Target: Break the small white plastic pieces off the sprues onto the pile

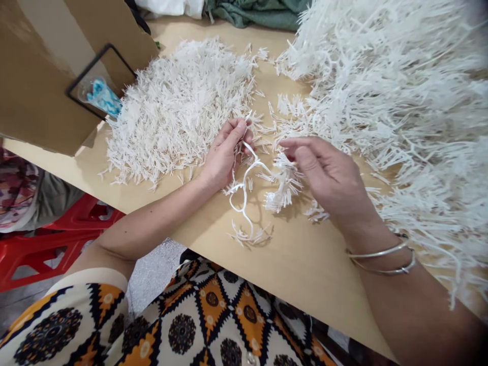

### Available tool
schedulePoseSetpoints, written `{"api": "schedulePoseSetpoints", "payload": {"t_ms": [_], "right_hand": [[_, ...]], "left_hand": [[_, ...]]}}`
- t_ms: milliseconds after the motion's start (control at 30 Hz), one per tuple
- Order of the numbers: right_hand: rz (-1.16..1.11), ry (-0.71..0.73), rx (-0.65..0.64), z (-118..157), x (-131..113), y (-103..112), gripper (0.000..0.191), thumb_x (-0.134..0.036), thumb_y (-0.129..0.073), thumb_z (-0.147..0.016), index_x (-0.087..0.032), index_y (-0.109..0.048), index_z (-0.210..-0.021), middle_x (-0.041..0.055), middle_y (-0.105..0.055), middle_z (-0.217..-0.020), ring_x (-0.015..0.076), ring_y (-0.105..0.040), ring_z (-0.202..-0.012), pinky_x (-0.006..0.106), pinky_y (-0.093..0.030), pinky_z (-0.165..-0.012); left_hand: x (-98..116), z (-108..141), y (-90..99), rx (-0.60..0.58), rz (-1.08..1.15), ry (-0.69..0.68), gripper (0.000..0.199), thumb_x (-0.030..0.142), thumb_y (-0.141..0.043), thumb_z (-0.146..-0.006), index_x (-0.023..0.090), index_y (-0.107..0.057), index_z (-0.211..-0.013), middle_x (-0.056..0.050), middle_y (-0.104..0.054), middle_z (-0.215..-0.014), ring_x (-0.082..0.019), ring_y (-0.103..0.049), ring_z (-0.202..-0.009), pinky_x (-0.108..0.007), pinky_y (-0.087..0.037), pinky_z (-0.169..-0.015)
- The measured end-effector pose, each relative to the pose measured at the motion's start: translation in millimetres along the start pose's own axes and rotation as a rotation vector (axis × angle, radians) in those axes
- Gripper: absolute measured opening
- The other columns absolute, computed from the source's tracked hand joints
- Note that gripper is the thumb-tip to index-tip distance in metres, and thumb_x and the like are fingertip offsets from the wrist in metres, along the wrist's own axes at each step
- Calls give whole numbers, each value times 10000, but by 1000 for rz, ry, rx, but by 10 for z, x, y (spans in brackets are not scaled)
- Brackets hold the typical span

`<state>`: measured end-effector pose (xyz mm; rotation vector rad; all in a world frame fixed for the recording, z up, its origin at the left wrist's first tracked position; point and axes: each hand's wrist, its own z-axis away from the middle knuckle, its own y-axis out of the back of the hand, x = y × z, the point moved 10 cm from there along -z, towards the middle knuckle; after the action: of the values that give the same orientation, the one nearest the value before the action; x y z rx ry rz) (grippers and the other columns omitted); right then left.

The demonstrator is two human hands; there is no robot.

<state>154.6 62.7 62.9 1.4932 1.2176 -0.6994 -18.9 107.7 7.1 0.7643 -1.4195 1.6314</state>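
My left hand [229, 150] is closed, pinching a thin branching white plastic stem [244, 190] between thumb and fingers. The stem hangs down over the table, with small frayed sprigs at its lower tip. To its right, my right hand [324, 173] has its fingers bent and drawn together. A clump of white plastic sprigs [284, 185] hangs at its fingertips and seems held there, partly hidden by the fingers. Left of my left hand lies a heap of short white plastic sprigs [186, 101].
A larger pile of long white branching stems [412, 101] covers the table's right side. At the back left stands a cardboard box [46, 76], with a clear cup of blue and white material [104, 96] beside the sprig heap. Red stools [49, 249] stand below the table's left edge.
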Motion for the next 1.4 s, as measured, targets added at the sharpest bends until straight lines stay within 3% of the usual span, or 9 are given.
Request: {"api": "schedulePoseSetpoints", "payload": {"t_ms": [100,267,433,600,800,1000,1133,1233,1400], "right_hand": [[-78,-42,-130,3,119,-151,281,-334,-736,-988,-262,-738,-1260,-10,-765,-865,140,-707,-737,286,-594,-678],[-332,-189,37,-50,454,-39,170,-387,-813,-934,-286,-778,-1066,-24,-698,-756,130,-660,-654,273,-580,-615],[-543,-291,92,-79,558,-20,179,-402,-875,-870,-261,-778,-923,-7,-738,-906,93,-622,-635,276,-623,-667],[-544,-300,143,-59,604,10,211,-454,-836,-894,-259,-780,-950,-21,-709,-768,99,-623,-606,215,-525,-524],[-553,-149,121,-86,598,12,353,-560,-601,-1044,-253,-772,-1082,32,-766,-958,127,-714,-811,276,-614,-775],[-5,51,84,-32,325,-45,288,-508,-618,-1037,-260,-729,-1133,52,-737,-1029,207,-720,-966,425,-615,-931],[471,190,1,113,84,-334,529,-602,-636,-987,-206,-677,-1335,186,-651,-1415,369,-594,-1377,635,-457,-1191],[789,27,-159,260,200,-616,832,-680,-661,-943,-164,-490,-1574,264,-310,-1749,509,-308,-1606,767,-314,-1240],[859,-69,-357,301,94,-1086,721,-554,-570,-1034,-124,-478,-1605,261,-363,-1740,530,-167,-1656,790,-167,-1293]], "left_hand": [[-15,10,15,24,15,32,153,318,-549,-1101,207,-623,-1177,24,-623,-861,-86,-721,-827,-209,-584,-841],[-64,-8,19,19,46,83,316,435,-530,-1106,207,-590,-1316,-24,-733,-1089,-131,-787,-998,-267,-634,-931],[-41,-52,-47,-44,48,85,348,427,-415,-1140,185,-609,-1299,-25,-757,-1048,-101,-780,-888,-236,-642,-865],[-82,-74,-57,-83,79,131,326,416,-448,-1129,185,-643,-1252,3,-747,-909,-56,-705,-705,-175,-619,-740],[21,-174,25,-78,280,136,150,172,-583,-1055,151,-674,-1172,30,-705,-831,-29,-669,-661,-162,-612,-767],[583,-186,168,20,487,30,288,208,-423,-1125,129,-640,-1297,-35,-718,-1222,-81,-774,-1043,-196,-632,-921],[758,-179,237,29,579,1,288,182,-374,-1130,111,-652,-1154,-13,-707,-1040,-14,-726,-813,-119,-597,-798],[744,-188,209,-7,598,29,297,154,-378,-1125,122,-631,-973,26,-658,-842,18,-617,-623,-98,-557,-698],[636,-132,107,-44,541,112,316,163,-385,-1119,161,-637,-930,32,-665,-793,-6,-593,-596,-122,-552,-679]]}}
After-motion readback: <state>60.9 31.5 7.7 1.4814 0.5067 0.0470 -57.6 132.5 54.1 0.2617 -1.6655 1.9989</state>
